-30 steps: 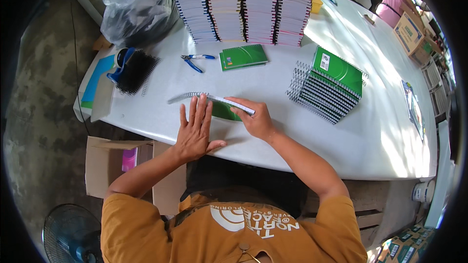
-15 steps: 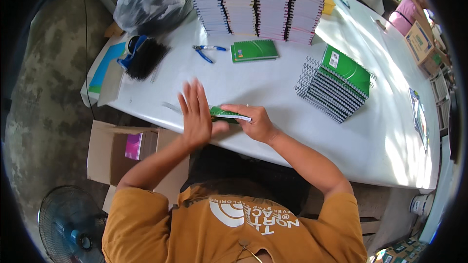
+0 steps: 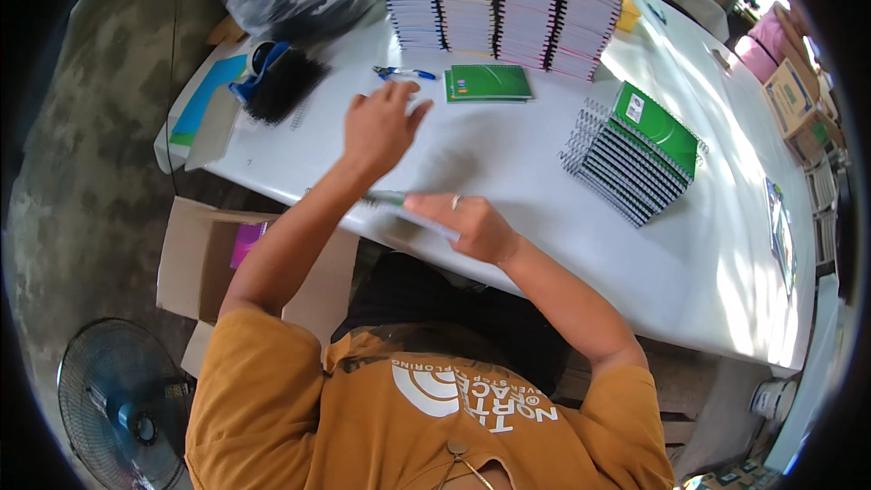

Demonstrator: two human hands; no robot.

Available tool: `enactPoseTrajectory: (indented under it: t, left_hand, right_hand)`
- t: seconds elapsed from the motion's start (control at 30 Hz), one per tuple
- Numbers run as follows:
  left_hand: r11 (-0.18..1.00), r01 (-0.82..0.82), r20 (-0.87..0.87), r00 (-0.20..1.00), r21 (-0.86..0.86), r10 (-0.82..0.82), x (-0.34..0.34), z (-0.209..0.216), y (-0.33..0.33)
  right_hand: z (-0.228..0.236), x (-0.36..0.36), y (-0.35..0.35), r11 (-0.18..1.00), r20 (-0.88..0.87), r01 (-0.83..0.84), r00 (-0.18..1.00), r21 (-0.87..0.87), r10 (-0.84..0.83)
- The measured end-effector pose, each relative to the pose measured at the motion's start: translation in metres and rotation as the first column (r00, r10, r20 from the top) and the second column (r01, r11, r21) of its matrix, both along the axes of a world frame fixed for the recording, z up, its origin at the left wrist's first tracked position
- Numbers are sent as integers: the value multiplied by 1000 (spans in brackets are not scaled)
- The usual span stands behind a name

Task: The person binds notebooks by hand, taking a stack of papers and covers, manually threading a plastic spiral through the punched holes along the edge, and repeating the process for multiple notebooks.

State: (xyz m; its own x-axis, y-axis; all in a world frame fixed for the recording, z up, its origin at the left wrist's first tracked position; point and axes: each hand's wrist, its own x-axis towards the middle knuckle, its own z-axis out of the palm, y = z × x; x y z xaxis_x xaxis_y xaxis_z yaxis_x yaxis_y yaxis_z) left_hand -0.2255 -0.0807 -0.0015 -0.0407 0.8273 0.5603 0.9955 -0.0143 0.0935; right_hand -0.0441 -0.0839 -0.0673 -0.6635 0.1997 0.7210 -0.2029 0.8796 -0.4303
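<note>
My right hand (image 3: 467, 225) grips a thin green notebook (image 3: 394, 199) near the table's front edge. That notebook is blurred, and part of it is hidden behind my left forearm. My left hand (image 3: 381, 125) is raised over the table with its fingers apart and nothing seen in them. Just beyond its fingertips lies a pair of blue-handled pliers (image 3: 413, 73). To the right of the pliers are green notebooks (image 3: 492, 83) lying flat. Farther right stands a stack of spiral-bound green notebooks (image 3: 655, 132), with loose-looking wire coils sticking out at its left side.
Tall stacks of bound books (image 3: 526, 9) stand at the back beside a grey plastic bag (image 3: 299, 0). A black-bristled brush (image 3: 288, 86) and a tape dispenser (image 3: 259, 68) lie at the left. A cardboard box (image 3: 189, 259) and a fan (image 3: 127, 408) are below the table's left side.
My left hand has left the notebook and moved away from me toward the pliers. My right hand still holds the notebook. The view has shifted slightly.
</note>
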Motion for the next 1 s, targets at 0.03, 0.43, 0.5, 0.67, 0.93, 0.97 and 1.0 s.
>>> enactPoseTrajectory:
  t: [0.03,0.43,0.5,0.67,0.93,0.97,1.0]
  left_hand:
    - [991,87,84,993,-107,-78,-5,18,-5]
    - [750,499,335,862,-434,-379,-31,38,-46]
    - [698,476,361,876,-535,-320,-30,44,-44]
    - [720,499,356,862,-482,-360,-26,41,-47]
    - [673,498,396,862,-547,-316,-31,39,-37]
    - [679,504,371,861,-534,-347,-30,39,-36]
    - [684,510,346,859,-521,-378,-29,39,-35]
  right_hand:
    - [-5,1,5,980,-47,70,996,-188,-80]
    - [-9,-2,16,603,12,16,1000,-798,-11]
    - [-9,-2,17,613,20,26,1000,-790,-16]
    - [-7,-2,16,615,-4,14,1000,-789,-27]
    - [-12,-3,17,647,-12,5,1000,-763,-22]
    - [-13,-3,17,637,-22,-2,999,-771,-23]
    - [-14,-3,18,641,-24,0,999,-767,-29]
